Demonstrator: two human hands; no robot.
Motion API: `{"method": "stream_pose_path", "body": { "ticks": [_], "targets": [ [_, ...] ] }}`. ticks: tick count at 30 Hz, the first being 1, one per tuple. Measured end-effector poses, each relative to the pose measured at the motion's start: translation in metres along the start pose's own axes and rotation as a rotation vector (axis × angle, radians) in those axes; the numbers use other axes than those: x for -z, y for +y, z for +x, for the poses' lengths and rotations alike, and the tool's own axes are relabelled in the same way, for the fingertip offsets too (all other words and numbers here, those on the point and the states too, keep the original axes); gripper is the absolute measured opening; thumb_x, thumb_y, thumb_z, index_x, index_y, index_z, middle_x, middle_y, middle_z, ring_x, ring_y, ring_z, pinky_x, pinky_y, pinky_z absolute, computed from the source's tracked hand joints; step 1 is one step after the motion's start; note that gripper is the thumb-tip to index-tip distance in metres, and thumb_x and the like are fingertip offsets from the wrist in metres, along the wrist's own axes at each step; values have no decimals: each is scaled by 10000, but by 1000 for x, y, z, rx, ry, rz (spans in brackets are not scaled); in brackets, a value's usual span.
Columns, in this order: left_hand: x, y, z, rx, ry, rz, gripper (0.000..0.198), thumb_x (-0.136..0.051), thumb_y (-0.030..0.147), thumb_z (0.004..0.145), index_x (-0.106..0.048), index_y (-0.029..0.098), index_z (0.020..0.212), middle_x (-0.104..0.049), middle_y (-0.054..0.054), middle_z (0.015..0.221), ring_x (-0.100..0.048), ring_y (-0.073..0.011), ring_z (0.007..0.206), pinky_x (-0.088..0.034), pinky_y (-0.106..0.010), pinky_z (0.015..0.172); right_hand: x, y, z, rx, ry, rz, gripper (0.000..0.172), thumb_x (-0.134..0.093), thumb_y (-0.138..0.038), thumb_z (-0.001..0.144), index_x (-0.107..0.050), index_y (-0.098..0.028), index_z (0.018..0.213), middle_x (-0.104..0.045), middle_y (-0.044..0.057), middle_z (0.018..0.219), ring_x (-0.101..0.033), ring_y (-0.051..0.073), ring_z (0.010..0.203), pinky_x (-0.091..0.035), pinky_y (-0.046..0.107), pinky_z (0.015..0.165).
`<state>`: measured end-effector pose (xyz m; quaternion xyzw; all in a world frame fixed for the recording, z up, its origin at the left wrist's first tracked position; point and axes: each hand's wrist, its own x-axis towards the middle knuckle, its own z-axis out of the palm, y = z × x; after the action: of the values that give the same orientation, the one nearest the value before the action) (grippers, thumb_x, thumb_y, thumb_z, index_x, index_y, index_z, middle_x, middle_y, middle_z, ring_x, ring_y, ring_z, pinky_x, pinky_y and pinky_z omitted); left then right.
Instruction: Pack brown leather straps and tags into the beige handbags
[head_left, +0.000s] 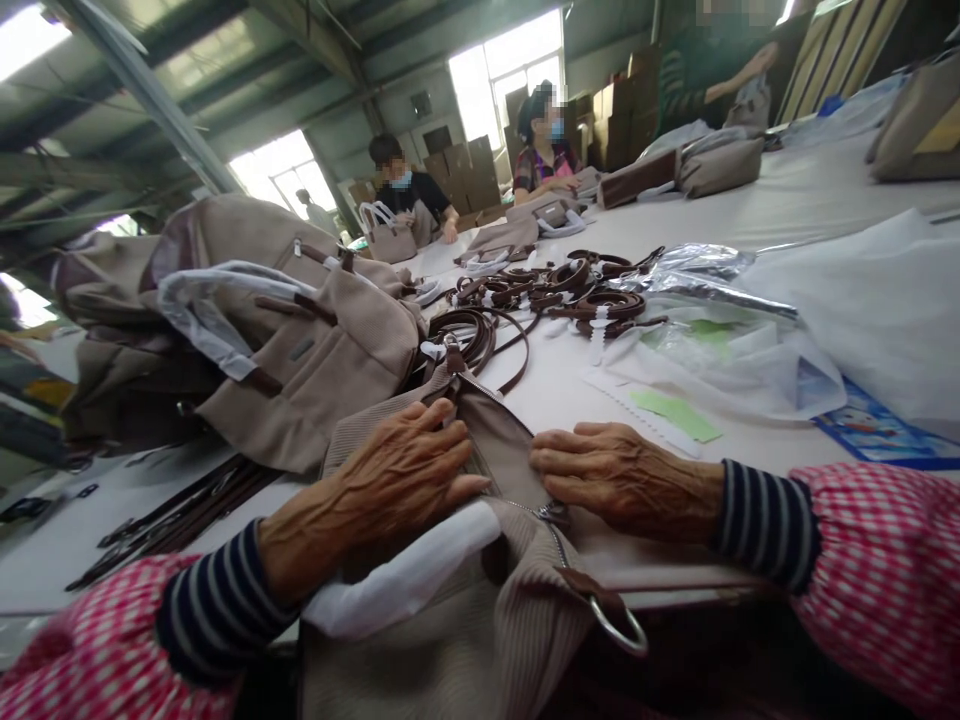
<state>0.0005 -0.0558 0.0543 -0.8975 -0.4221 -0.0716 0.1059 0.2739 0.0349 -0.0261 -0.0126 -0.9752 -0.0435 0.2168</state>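
A taupe ribbed handbag (532,620) lies before me at the near edge of the table, its zipper partly open. My left hand (412,465) is closed on the bag's left edge beside the zipper, fingers curled over the cloth. On the opposite side, my right hand (622,475) grips the bag's other edge, just above the zipper pull (553,512). The fingertips of both hands are partly hidden in the fabric. A handle wrapped in white (405,580) passes below my left wrist. From the bag's near right end hangs a metal ring (619,628).
Finished-looking taupe bags (322,350) are heaped at the left. Coiled brown straps (611,310) lie beyond my hands, and more straps (180,510) lie at the left. Clear plastic wrapping (720,350) spreads to the right. Several people stand across the table (810,215).
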Motion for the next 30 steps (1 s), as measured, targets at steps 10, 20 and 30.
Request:
{"method": "stream_pose_path", "body": {
  "ticks": [10,20,30],
  "targets": [
    [-35,-14,-1,94,123,-108,391,-420,287,1090,-599,204,752,-642,-32,754,-641,-239,1137,-459,-470,1176,44,19,61,-231,-441,368,220,-573,14,827,-702,-164,843,-734,22,862,-640,147,791,-449,254,729],
    [-44,-23,-7,147,273,-223,375,-403,214,1077,-623,188,775,-679,-55,843,-623,-230,1082,-512,-423,1069,-36,13,124,-486,-56,204,397,-482,-199,1013,-573,-116,1391,-709,118,1109,-657,218,935,-464,307,752],
    [-51,-31,-12,224,469,-291,405,-445,190,1055,-646,182,703,-634,-45,716,-638,-221,1001,-543,-361,913,-57,35,121,-447,-25,401,207,-576,-201,991,-724,-178,1135,-745,74,1131,-663,204,1031,-442,285,862]
  ]
}}
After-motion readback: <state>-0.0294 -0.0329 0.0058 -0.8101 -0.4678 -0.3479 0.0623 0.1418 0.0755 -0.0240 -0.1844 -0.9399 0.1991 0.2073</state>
